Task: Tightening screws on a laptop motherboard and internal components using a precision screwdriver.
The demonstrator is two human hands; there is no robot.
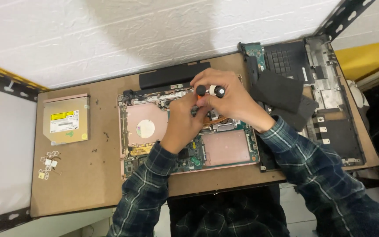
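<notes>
Our right hand point(231, 98) is shut tight on a screwdriver point(202, 91) w/ a black top, just above the middle of the frame; our left hand point(184, 120) rests on the open laptop point(224, 149), fingers curled near the tool's tip, can't tell if they pinch anything; the laptop lies in the middle of the brown table point(80, 184); a disc drive point(66, 119) sits at left; small screws point(49, 163) lie lower left; a black cover point(330, 131) is at right.
</notes>
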